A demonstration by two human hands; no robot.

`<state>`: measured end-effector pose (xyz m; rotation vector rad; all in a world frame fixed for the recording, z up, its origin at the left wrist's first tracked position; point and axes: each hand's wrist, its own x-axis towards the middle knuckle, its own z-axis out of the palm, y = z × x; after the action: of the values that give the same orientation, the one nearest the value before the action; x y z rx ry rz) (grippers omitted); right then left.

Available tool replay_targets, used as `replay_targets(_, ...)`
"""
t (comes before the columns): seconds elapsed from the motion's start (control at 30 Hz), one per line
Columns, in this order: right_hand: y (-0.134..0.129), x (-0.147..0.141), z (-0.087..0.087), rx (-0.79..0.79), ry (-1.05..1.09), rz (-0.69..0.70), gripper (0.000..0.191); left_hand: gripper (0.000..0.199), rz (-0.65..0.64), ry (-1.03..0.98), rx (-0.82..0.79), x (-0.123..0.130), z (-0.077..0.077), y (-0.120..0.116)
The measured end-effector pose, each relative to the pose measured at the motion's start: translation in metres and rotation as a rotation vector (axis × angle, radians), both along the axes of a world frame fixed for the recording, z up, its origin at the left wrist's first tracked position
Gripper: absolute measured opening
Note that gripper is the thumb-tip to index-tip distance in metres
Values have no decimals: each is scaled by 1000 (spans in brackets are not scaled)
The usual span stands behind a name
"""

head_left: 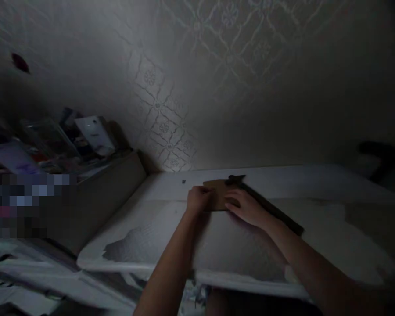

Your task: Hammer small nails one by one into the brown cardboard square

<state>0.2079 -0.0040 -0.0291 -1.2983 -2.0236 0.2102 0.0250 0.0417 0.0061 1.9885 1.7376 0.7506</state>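
Note:
A small piece of brown cardboard (219,197) lies on the white table, between my two hands. My left hand (198,199) has its fingers closed on the cardboard's left side. On the right side, my right hand (245,206) rests over the cardboard with its fingers stretched out and thumb apart. Just beyond the cardboard is a small dark object (236,179) with a pointed end; its kind is hard to make out in the dim light. A long dark strip (283,216) runs diagonally behind my right hand and forearm.
The table (134,219) has a worn, peeling top and stands against a patterned wall (164,127). To the left, a cabinet (115,193) carries a white box (95,134) and other clutter. A tiny dark bit (183,181) lies near the table's back. A dark shape (378,151) juts in at right.

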Motion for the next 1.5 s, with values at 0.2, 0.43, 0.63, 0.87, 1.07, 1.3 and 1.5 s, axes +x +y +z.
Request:
replay_targets(0.2, 0, 0, 0, 7, 8, 7, 24, 22, -27, -26, 22, 0, -3, 1)
replay_targets(0.43, -1, 0, 0, 0, 17, 0, 24, 23, -26, -3, 30, 0, -4, 2)
replay_targets(0.63, 0, 0, 0, 0, -6, -1, 25, 21, -38, 12, 18, 1, -2, 0)
replay_targets(0.87, 1, 0, -1, -6, 12, 5, 25, 21, -69, 27, 19, 1, -2, -1)
replay_targets(1.07, 1, 0, 0, 2, 2, 4, 23, 20, -76, -19, 31, 1, -3, 0)
replay_targets(1.3, 0, -1, 0, -3, 17, 4, 24, 20, -73, -5, 66, 1, -5, 2)
replay_targets(1.5, 0, -1, 1, -3, 1, 3, 24, 21, -75, -23, 65, 2, -7, 3)
